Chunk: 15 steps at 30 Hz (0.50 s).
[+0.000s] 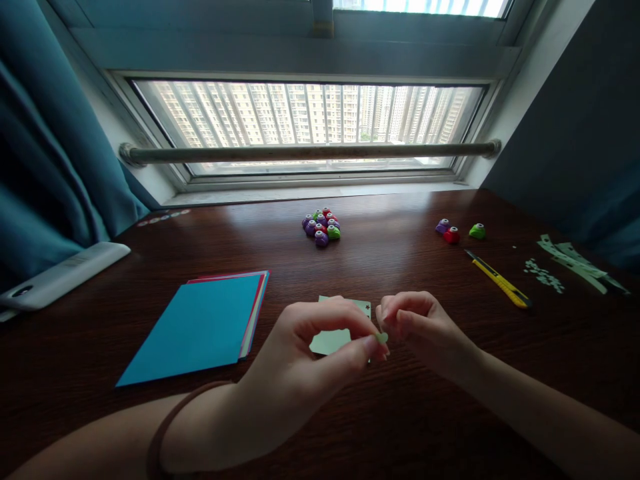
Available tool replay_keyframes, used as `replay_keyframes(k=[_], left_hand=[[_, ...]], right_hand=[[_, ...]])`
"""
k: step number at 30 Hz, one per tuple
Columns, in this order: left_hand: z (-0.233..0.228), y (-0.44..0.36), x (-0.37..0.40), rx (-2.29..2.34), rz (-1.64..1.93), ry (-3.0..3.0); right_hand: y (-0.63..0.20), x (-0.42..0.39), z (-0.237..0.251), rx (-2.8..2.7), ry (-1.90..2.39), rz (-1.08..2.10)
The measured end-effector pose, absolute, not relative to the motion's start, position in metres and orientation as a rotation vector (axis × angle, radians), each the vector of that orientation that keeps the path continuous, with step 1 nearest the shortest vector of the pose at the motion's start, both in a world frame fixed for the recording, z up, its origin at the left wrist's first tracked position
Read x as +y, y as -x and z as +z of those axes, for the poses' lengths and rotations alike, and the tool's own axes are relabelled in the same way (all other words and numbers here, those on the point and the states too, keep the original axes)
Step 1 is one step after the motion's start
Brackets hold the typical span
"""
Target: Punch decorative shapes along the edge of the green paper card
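Pinching a small pale-green paper piece [383, 338] between thumb and forefinger, the left hand [300, 373] holds it up over the bench [390, 257], right out at the fingertips, and a thin brown band [167, 427] circles that wrist. Just beside it comes the right hand [430, 333], fingers curled inward with the thumb close to the forefinger; whether that grip has anything in it, I cannot tell from this angle. Behind the two hands, partly covered by the left one, lies a pale-green sheet [330, 342], with dark little cut-outs near its far right corner. Over to the left, it's a stack of coloured paper [195, 327], blue on top, red and pale edges peeking out. Farther back, a tight cluster of purple, red and green knobbed gadgets [321, 228]! Three more sit off to the right: a purple one [443, 227] and a red one [451, 235] side by side, a green one [477, 231] slightly apart. Nearer lies a yellow cutter [500, 283], slanting, then a scatter of tiny pale bits [545, 275], and beyond them, pale-green strips [573, 265] overlapping at the far right.
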<state>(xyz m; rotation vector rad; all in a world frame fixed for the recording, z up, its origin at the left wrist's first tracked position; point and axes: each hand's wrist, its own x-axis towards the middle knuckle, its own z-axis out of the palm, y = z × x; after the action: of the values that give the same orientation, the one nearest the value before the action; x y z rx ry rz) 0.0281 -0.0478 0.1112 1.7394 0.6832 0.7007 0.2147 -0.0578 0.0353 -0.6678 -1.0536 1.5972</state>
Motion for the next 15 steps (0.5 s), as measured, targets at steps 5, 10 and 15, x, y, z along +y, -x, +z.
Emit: replay_keyframes(k=[5,10,15], left_hand=[[0.101,-0.034,-0.045,0.728,0.661,-2.114],[0.095,-0.036,-0.043,0.764,0.617,-2.234],[0.096,-0.036,-0.043,0.753,0.613,-2.34]], right_hand=[[-0.215,-0.059,0.033,-1.114,0.651,1.627],[-0.216,-0.061,0.031,-1.137,0.647,1.69],[-0.216,-0.062,0.032,-1.139,0.734,1.683]])
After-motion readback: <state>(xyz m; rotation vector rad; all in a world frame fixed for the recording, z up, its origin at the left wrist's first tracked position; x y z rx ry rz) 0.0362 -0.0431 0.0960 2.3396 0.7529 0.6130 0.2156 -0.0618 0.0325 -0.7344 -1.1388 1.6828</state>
